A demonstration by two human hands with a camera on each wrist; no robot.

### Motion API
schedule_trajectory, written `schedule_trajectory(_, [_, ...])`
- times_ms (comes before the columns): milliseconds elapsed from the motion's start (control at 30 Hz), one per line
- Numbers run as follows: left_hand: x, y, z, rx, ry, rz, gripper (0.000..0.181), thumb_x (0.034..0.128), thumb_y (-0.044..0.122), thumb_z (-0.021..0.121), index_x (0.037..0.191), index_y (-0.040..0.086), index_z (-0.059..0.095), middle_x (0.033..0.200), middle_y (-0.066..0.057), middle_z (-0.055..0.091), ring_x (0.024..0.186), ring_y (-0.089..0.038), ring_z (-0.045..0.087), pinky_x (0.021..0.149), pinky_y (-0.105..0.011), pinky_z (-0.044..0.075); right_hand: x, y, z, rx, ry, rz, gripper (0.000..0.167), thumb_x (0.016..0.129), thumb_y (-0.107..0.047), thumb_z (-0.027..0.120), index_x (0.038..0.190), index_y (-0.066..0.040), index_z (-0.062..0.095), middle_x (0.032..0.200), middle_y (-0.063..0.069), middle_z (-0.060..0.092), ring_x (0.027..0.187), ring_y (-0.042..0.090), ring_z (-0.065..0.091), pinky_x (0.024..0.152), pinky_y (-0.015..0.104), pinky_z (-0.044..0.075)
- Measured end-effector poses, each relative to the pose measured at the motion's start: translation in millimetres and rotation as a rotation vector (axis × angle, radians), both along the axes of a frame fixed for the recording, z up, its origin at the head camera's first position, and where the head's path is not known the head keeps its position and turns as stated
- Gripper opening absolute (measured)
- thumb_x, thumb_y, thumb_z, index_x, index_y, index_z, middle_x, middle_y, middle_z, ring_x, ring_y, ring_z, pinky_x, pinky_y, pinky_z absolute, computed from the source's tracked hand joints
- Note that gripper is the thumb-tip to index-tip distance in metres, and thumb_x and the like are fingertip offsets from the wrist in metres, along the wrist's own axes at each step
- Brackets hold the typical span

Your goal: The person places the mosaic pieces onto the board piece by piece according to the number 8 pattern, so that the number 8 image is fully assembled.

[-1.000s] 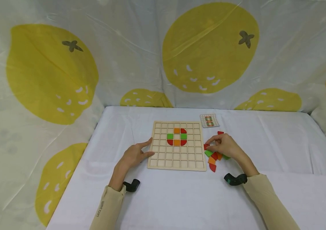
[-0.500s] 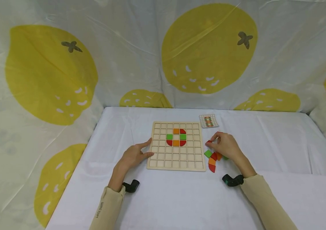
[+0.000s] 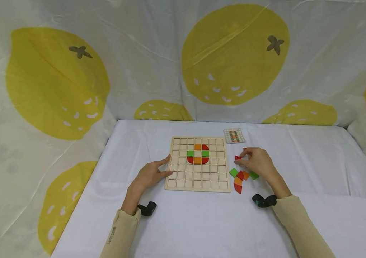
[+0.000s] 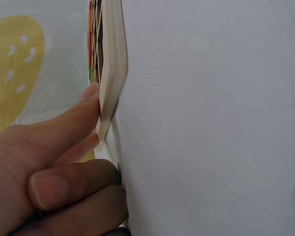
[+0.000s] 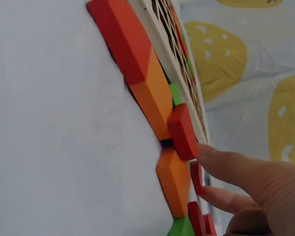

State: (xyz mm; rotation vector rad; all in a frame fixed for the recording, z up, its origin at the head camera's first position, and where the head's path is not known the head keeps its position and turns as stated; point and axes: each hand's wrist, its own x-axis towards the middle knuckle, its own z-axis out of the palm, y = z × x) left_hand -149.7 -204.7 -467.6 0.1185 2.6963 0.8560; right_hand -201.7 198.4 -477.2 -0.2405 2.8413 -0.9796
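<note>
Pinching a small red piece (image 3: 237, 157) between thumb and fingertip, the right hand (image 3: 258, 161) is just right of the wooden board (image 3: 183, 181). Whether that piece touches the cloth, I cannot tell. The left hand (image 3: 147, 175) rests thumb and forefinger, spread apart, against the board's left edge; in its wrist view the other fingers are bent beneath.

The board lies flat on the white tablecloth (image 3: 202, 222), a grid of square cells. Seven coloured pieces sit in its upper middle: two orange squares, two green squares (image 3: 190, 153) and three red quarter-rounds (image 3: 205, 160).

Below the right hand, loose pieces lie together near the board's right edge: a green one (image 3: 233, 172), a red one beside two orange ones (image 3: 238, 181), a red quarter-round (image 3: 238, 189) lowest, and more green under the wrist. Another red piece is partly hidden behind the fingers. A pattern card (image 3: 234, 135) lies near the board's upper right corner. Behind hangs a lemon-print curtain (image 3: 234, 53).
</note>
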Motion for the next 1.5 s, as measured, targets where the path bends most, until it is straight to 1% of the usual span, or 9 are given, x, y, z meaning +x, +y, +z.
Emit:
schedule_trajectory(200, [-0.8,-0.5,-0.2,0.002,-0.004,0.001,0.072,0.0982,0.040,0.070,0.161,0.025,0.038,0.064,-0.004,0.061,0.062,-0.012,0.043,0.061,-0.029,0.037,-3.9,7.8,-1.6,-0.071,-0.097,0.065,0.039,0.088,-0.015,0.081,0.125,-0.005,0.070,0.065,0.000,0.039,0.058,0.016,0.038,0.052,0.025,0.029])
schedule_trajectory(300, [-1.4,-0.6,-0.3,0.001,-0.009,0.007,0.072,0.0980,0.040,0.070,0.161,0.025,0.038,0.065,-0.005,0.061,0.062,-0.013,0.043,0.062,-0.029,0.037,-4.7,7.7,-4.5,-0.069,-0.083,0.065,0.032,0.089,-0.016,0.081,0.119,-0.005,0.074,0.064,-0.001,0.038,0.058,0.016,0.037,0.052,0.024,0.028])
schedule_trajectory(400, [-2.0,-0.8,-1.1,0.003,-0.012,0.009,0.072,0.0979,0.041,0.071,0.161,0.026,0.038,0.067,-0.005,0.063,0.063,-0.013,0.044,0.062,-0.029,0.038,-3.2,4.8,-4.6,-0.027,-0.045,0.013,0.029,0.087,-0.023,0.084,0.106,-0.004,0.075,0.064,0.000,0.041,0.059,0.017,0.039,0.053,0.025,0.030])
schedule_trajectory(500, [-2.7,-1.1,-2.2,0.002,-0.014,0.011,0.072,0.0977,0.041,0.071,0.160,0.026,0.038,0.070,-0.005,0.065,0.064,-0.013,0.046,0.063,-0.029,0.039,-0.4,1.2,-2.6,0.018,-0.034,-0.033,0.035,0.084,-0.033,0.087,0.096,-0.003,0.072,0.065,0.002,0.045,0.059,0.018,0.044,0.053,0.026,0.033])
schedule_trajectory(600, [-3.3,-1.6,-2.8,0.003,-0.014,0.015,0.072,0.0975,0.041,0.071,0.160,0.027,0.039,0.073,-0.004,0.068,0.066,-0.013,0.049,0.064,-0.029,0.039,1.7,-0.6,-0.2,0.033,-0.059,-0.050,0.043,0.082,-0.040,0.087,0.094,-0.003,0.069,0.067,0.004,0.047,0.059,0.019,0.047,0.053,0.028,0.036])
schedule_trajectory(700, [-3.7,-1.8,-2.8,0.004,-0.014,0.015,0.072,0.0977,0.041,0.071,0.160,0.027,0.039,0.073,-0.005,0.068,0.066,-0.013,0.049,0.063,-0.030,0.040,1.1,0.8,0.5,0.004,-0.082,-0.031,0.042,0.084,-0.039,0.086,0.101,-0.004,0.071,0.068,0.003,0.045,0.061,0.019,0.046,0.053,0.027,0.035])
schedule_trajectory(867, [-3.5,-2.0,-2.4,0.001,-0.014,0.016,0.072,0.0978,0.041,0.071,0.160,0.027,0.039,0.073,-0.004,0.067,0.066,-0.013,0.049,0.063,-0.030,0.040,-3.5,6.5,-2.7,-0.069,-0.099,0.069,0.036,0.088,-0.019,0.082,0.121,-0.007,0.073,0.065,0.000,0.039,0.058,0.018,0.040,0.051,0.025,0.029])
schedule_trajectory(1000, [-3.2,-1.7,-1.8,-0.003,-0.018,0.011,0.071,0.0981,0.041,0.070,0.160,0.026,0.039,0.074,-0.005,0.067,0.067,-0.014,0.050,0.065,-0.029,0.040,-5.1,8.5,-4.4,-0.083,-0.109,0.106,0.034,0.089,-0.016,0.080,0.122,-0.008,0.073,0.063,-0.002,0.039,0.056,0.018,0.039,0.050,0.024,0.029])
schedule_trajectory(1500, [-3.1,-0.9,-1.1,-0.020,-0.010,0.013,0.071,0.0982,0.042,0.070,0.160,0.026,0.039,0.078,-0.006,0.069,0.069,-0.015,0.052,0.065,-0.030,0.041,-3.4,12.7,-5.6,-0.103,-0.111,0.012,0.033,0.089,-0.023,0.082,0.117,-0.006,0.076,0.064,0.000,0.040,0.061,0.021,0.041,0.054,0.026,0.029])
